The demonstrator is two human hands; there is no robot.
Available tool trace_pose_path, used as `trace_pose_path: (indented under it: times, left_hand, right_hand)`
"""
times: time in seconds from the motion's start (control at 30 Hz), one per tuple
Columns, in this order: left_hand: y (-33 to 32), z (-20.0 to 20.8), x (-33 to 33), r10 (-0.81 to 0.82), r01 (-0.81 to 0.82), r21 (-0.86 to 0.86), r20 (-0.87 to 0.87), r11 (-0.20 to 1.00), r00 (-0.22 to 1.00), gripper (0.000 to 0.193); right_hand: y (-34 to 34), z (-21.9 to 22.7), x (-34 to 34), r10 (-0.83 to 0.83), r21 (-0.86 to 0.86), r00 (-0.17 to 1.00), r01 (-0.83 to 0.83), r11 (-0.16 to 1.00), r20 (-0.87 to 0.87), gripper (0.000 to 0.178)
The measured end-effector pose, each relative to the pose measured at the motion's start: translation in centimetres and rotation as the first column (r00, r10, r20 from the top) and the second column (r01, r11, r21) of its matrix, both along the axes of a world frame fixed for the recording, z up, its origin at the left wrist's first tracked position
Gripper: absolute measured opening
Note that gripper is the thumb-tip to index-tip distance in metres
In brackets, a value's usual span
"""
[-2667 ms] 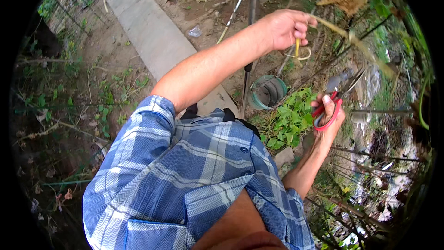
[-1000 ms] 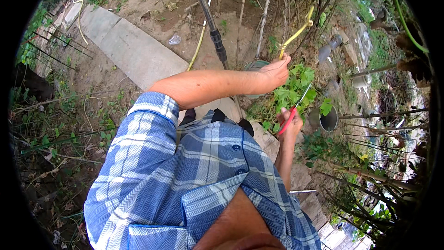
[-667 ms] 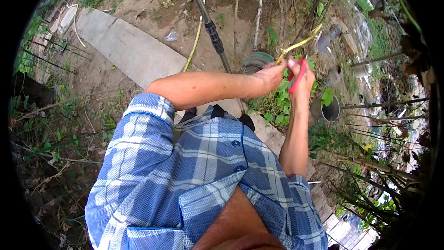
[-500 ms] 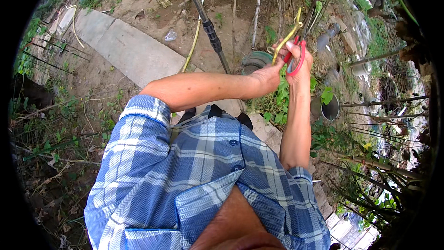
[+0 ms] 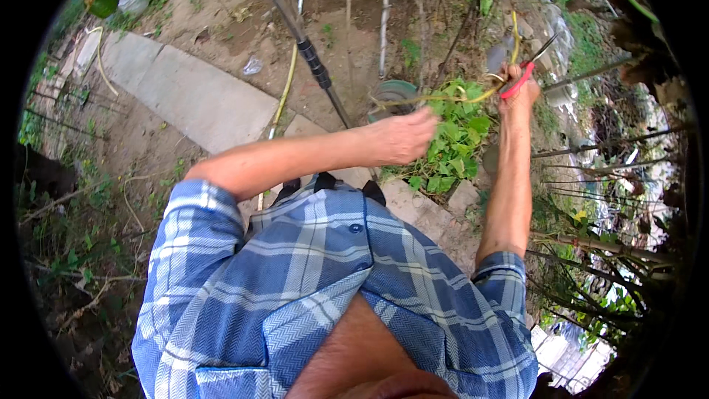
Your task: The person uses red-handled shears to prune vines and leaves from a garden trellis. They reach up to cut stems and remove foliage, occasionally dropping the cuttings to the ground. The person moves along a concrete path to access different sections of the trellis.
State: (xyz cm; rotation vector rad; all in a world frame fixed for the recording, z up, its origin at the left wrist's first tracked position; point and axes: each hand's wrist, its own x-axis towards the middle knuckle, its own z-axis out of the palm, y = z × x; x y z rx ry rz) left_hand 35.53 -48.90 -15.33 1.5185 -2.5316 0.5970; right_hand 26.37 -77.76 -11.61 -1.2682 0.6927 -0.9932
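Note:
My right hand (image 5: 518, 94) is closed around red-handled scissors (image 5: 523, 77), whose dark blades point up and to the right. A thin, curling yellow strip (image 5: 481, 96), perhaps a cord or a vine, meets this hand at the fingers. One end of it rises beside the blades; the rest trails leftward above the green leaves. My left hand (image 5: 408, 135) is just below the trailing part, smeared by motion with its fingers curled. Whether it touches the strip cannot be made out.
Leafy green plants (image 5: 458, 140) grow between my forearms. Behind my left hand stands a green bucket (image 5: 394, 93). A dark pole (image 5: 314, 65) slants down from the top, near pale slabs (image 5: 192, 92). Sticks (image 5: 385, 22) stand upright in the soil, with tangled branches at right.
My hands, close together before, are apart now. The right moved right with the scissors; the left moved slightly left and down. The yellow strip, upright earlier, now stretches sideways between them.

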Motion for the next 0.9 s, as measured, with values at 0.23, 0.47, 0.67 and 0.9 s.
trace_pose_path:
  times: [0.23, 0.47, 0.67, 0.9]
  left_hand:
    - [7.8, -4.8, 7.1, 0.602, -0.499, 0.354, -0.305, 0.791, 0.737, 0.026]
    - [11.0, -1.0, 11.0, 0.632, -0.649, 0.336, -0.718, 0.682, 0.293, 0.029]
    - [5.4, 8.9, 14.5, 0.159, -0.566, 0.039, -0.974, 0.824, 0.163, 0.040]
    - [-7.9, 17.6, 23.0, -0.048, -0.616, -0.262, -0.939, 0.743, 0.342, 0.059]
  right_hand:
    - [-14.6, 4.5, -14.7, -0.826, -0.841, 0.159, -0.073, 0.537, -0.541, 0.047]
    - [-10.0, -0.9, -20.2, -0.902, -0.901, -0.029, -0.042, 0.432, -0.431, 0.040]
    - [2.2, -11.5, -14.5, -0.348, -0.508, 0.692, -0.031, 0.861, -0.632, 0.022]
    - [16.3, -8.2, -7.6, -0.004, -0.152, 0.707, -0.146, 0.977, -0.707, 0.035]
